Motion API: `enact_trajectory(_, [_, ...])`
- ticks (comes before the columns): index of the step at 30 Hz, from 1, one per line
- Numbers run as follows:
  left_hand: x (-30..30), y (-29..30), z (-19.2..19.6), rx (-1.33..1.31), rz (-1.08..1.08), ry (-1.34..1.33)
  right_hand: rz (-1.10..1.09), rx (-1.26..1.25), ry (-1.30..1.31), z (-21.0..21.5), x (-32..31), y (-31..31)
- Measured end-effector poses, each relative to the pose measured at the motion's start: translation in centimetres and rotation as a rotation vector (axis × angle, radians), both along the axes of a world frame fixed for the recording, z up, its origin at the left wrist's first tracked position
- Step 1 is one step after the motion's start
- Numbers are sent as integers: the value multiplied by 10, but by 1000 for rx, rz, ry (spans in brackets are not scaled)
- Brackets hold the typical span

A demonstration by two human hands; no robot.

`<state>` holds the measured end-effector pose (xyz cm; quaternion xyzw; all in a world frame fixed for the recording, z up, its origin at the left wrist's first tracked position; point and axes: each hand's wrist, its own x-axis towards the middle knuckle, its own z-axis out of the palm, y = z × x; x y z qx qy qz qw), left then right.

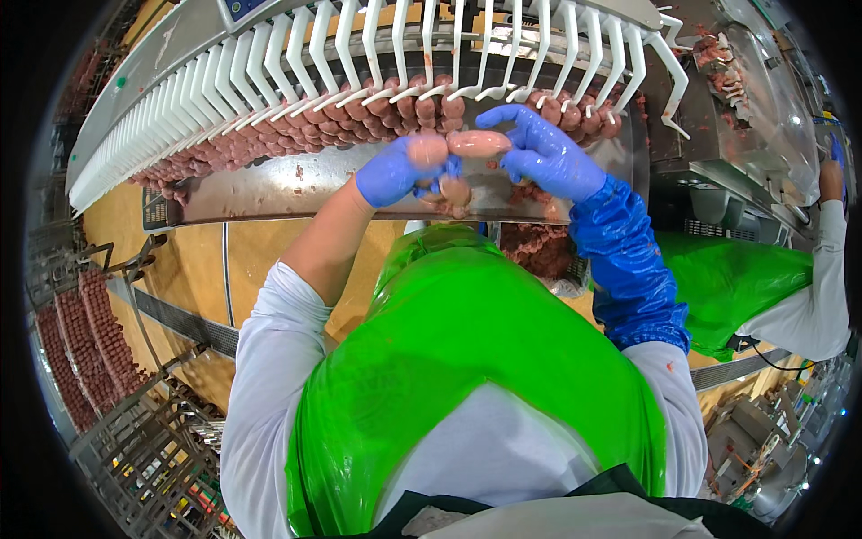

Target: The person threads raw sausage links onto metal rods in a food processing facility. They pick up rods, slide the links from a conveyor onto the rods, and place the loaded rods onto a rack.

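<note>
My left hand (pixel 389 171), in a blue glove, is closed around a string of plump pink sausages. One sausage link (pixel 479 143) stretches sideways from it towards my right hand (pixel 552 153). More links (pixel 452 190) dangle under the left hand, slightly blurred. The right hand, also blue-gloved, has its index finger stretched out beneath the white hooks (pixel 485 90); its other fingers curl at the link's right end, their grip partly hidden. Just beyond both hands, rows of sausages (pixel 269 135) hang from the curved line of hooks.
A metal tray (pixel 287 184) runs under the hooks. Below it, a container holds raw meat (pixel 537 250). On the right are a machine with a clear cover (pixel 763 81) and a co-worker in a green apron (pixel 732 278). Racked sausages (pixel 85 341) and a wire rack (pixel 144 449) stand left.
</note>
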<state>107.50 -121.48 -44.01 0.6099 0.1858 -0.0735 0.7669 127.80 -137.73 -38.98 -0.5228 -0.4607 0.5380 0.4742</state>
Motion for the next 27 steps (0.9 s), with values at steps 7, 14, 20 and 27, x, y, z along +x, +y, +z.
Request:
enact_trajectory(7, [20,-23,0,335,-441,60,34,29,-225,-18,6,2])
enact_trajectory(14, [8,0,-17,-424,90,-441,5,206,25,-44,-20,9])
enact_trajectory(20, [3,-16,-15,-50,489,-89,109,-210,145,-28,-15,1])
enact_trajectory(27, [0,0,2,717,-400,-54,22,-244,215,-32,-5,7])
